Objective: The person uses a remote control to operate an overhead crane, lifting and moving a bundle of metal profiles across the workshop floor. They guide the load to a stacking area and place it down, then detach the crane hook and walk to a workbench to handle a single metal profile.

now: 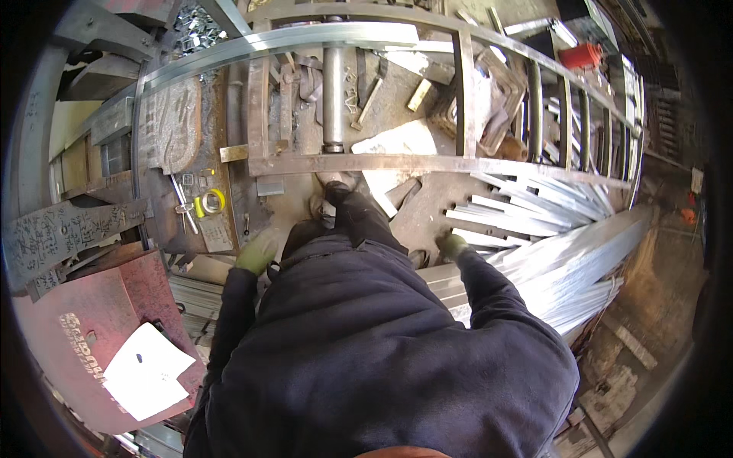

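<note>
My left hand [258, 253], in a yellow-green glove, hangs beside my left hip, nearest the edge of a work table [163, 211]. The hand is blurred, and I cannot make out its fingers. By my right hip hangs my right hand [452, 245] in a similar glove, close to the ends of several pale metal tubes [527, 217]. Its fingers are mostly hidden, and whether it touches a tube I cannot tell. On the table lie a yellow tape measure [210, 202] and a metal clamp-like tool [183, 204].
Ahead stands a brown metal frame [366, 162] with a roller [334, 91] and a long galvanised beam [290, 42] across it. Larger metal profiles [565, 252] are stacked at right. A red machine cover [99, 328] bears white paper [147, 372] at left. A crate [504, 103] sits beyond the frame.
</note>
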Action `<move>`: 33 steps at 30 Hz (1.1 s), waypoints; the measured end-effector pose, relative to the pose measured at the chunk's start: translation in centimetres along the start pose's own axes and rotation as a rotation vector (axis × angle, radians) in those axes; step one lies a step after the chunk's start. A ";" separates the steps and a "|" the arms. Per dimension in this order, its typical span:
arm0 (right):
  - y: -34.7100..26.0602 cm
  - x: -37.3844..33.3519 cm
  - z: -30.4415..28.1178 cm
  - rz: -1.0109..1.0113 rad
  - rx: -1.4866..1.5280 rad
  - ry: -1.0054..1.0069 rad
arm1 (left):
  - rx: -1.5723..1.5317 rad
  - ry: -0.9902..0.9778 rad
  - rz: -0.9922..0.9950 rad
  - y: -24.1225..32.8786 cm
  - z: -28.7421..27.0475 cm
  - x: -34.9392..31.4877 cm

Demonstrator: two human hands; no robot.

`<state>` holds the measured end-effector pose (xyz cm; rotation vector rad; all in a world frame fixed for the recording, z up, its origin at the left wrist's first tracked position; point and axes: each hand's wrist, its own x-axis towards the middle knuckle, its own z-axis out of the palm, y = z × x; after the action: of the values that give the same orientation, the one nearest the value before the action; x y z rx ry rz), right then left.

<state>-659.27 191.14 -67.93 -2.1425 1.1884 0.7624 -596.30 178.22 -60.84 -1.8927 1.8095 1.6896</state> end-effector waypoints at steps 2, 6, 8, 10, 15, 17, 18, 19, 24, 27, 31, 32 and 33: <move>-1.7 -4.4 5.3 0.512 0.930 -0.255 | 0.089 0.033 0.003 2.6 -1.2 0.5; -9.5 -4.6 9.7 0.948 1.825 -0.302 | 0.197 0.088 0.006 5.3 -1.0 -1.6; -11.8 -2.0 10.0 0.561 1.635 -0.128 | 0.170 0.132 0.048 3.8 0.9 -3.8; -12.9 0.8 9.6 0.083 1.098 0.295 | 0.159 0.101 -0.029 0.0 3.7 -6.7; -11.2 3.1 4.9 0.452 1.576 0.201 | 0.121 -0.245 -0.222 -13.8 13.5 -14.7; -11.3 2.6 2.7 0.462 1.651 0.206 | 0.060 -0.226 -0.336 -17.7 17.8 -19.2; -11.7 2.2 1.9 0.533 1.621 0.172 | 0.041 -0.247 -0.444 -19.1 19.7 -21.5; -12.1 1.7 1.2 0.615 1.597 0.135 | 0.009 -0.205 -0.475 -20.1 21.4 -23.7; -12.5 0.4 1.2 0.642 1.449 0.125 | -0.136 -0.129 -0.510 -21.2 27.2 -29.1; -10.2 0.6 2.5 0.637 1.341 0.105 | -0.153 -0.002 -0.453 -19.4 27.6 -26.8; -6.2 2.0 2.9 0.733 1.006 0.248 | -0.067 0.228 -0.163 -14.0 23.0 -18.7; -4.9 2.4 2.4 0.638 0.887 0.189 | -0.038 0.373 -0.065 -11.9 21.4 -16.0; -3.6 2.5 1.6 0.614 0.898 0.123 | -0.005 0.516 0.025 -9.6 19.7 -13.4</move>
<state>-655.33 192.50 -70.10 -1.0984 1.8369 0.2192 -598.56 203.35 -65.84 -2.4907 1.9782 1.2856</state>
